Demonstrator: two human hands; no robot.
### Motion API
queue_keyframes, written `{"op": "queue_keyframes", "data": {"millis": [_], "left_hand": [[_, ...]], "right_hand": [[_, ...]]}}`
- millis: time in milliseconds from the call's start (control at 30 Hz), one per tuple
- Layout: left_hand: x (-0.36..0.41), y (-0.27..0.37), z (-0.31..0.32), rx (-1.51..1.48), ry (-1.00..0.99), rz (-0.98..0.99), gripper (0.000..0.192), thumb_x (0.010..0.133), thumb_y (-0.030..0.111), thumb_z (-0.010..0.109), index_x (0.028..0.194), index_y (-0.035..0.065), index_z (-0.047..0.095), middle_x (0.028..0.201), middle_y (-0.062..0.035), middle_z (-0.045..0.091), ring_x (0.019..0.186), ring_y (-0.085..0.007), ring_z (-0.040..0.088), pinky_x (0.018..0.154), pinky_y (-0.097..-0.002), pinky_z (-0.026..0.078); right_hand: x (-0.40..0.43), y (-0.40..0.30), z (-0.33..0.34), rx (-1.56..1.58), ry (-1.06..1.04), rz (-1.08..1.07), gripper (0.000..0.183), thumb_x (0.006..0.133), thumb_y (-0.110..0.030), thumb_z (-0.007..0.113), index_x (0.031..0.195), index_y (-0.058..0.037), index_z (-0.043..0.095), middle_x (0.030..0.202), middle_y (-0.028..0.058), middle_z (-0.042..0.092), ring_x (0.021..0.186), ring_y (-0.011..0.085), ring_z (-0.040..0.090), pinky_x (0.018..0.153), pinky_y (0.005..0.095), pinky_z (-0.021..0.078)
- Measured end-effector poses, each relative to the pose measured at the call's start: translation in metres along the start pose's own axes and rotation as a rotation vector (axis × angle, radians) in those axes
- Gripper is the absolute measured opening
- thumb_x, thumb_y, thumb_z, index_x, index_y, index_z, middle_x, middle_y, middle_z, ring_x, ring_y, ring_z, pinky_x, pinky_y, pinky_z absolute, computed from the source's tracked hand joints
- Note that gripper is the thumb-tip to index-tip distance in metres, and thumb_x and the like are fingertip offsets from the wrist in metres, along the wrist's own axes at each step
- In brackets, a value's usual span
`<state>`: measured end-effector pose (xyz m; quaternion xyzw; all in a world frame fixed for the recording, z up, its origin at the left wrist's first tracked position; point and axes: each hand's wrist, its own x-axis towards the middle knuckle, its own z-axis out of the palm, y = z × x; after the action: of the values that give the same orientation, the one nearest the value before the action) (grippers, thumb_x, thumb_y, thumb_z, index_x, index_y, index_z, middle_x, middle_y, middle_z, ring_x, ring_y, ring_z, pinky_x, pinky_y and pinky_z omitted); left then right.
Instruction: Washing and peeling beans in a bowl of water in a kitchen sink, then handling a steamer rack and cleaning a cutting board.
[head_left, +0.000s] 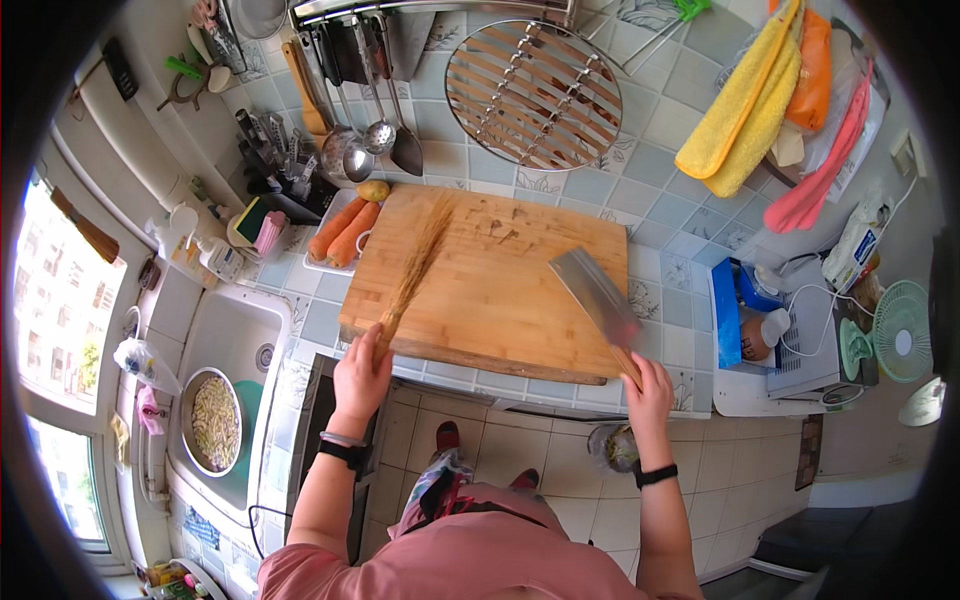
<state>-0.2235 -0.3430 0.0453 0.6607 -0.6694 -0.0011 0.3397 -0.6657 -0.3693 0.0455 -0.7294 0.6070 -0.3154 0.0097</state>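
Observation:
A thick wooden cutting board (495, 300) lies on the tiled counter before me. My left hand (361, 375) grips the handle of a straw brush (420, 266), whose bristles reach over the board's left part towards its far edge. In my right hand (649, 390) is the wooden handle of a cleaver (596, 296). The cleaver's broad metal blade slants over the right side of the board; whether it touches the wood I cannot tell. Dark marks show on the board near its far edge.
Left of the board, a white tray (319, 255) holds carrots (354, 234), with a potato (373, 190) beside them. A metal bowl of cut food (214, 421) stands in the sink (225, 330). Ladles (358, 161) and a round rack (534, 94) hang behind. A toaster oven (810, 352) is at right.

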Motion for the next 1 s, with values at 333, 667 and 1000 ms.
{"op": "queue_keyframes", "data": {"millis": [333,667,1000], "left_hand": [[-0.01,-0.105,-0.042,0.031,-0.039,-0.058,0.051,0.079,0.006,0.065,0.127,0.0057,0.048,0.103,-0.016,0.061,0.087,-0.0367,0.061,0.07,-0.0424,0.051],[-0.018,-0.121,-0.044,0.044,0.078,-0.201,0.052,0.08,0.005,0.065,0.129,0.0052,0.048,0.101,-0.0171,0.061,0.088,-0.0367,0.06,0.073,-0.0422,0.05],[-0.001,-0.093,-0.044,-0.682,0.255,-0.834,0.047,0.088,0.011,0.063,0.131,0.0034,0.045,0.104,-0.0095,0.062,0.083,-0.0166,0.063,0.071,-0.0306,0.052]], "right_hand": [[0.126,-0.009,0.087,-0.134,-0.049,-0.168,0.033,0.081,-0.02,0.067,0.112,-0.0109,0.059,0.099,0.0082,0.061,0.095,0.0299,0.056,0.081,0.0394,0.045],[0.169,0.043,0.108,-0.194,-0.209,-0.17,0.033,0.08,-0.018,0.068,0.111,-0.0109,0.059,0.103,0.0081,0.061,0.103,0.0304,0.052,0.093,0.0415,0.0374],[0.186,-0.006,0.117,-0.001,-0.302,-0.189,0.024,0.084,-0.015,0.064,0.107,-0.0068,0.065,0.11,0.011,0.061,0.105,0.0311,0.054,0.09,0.0401,0.0416]]}}
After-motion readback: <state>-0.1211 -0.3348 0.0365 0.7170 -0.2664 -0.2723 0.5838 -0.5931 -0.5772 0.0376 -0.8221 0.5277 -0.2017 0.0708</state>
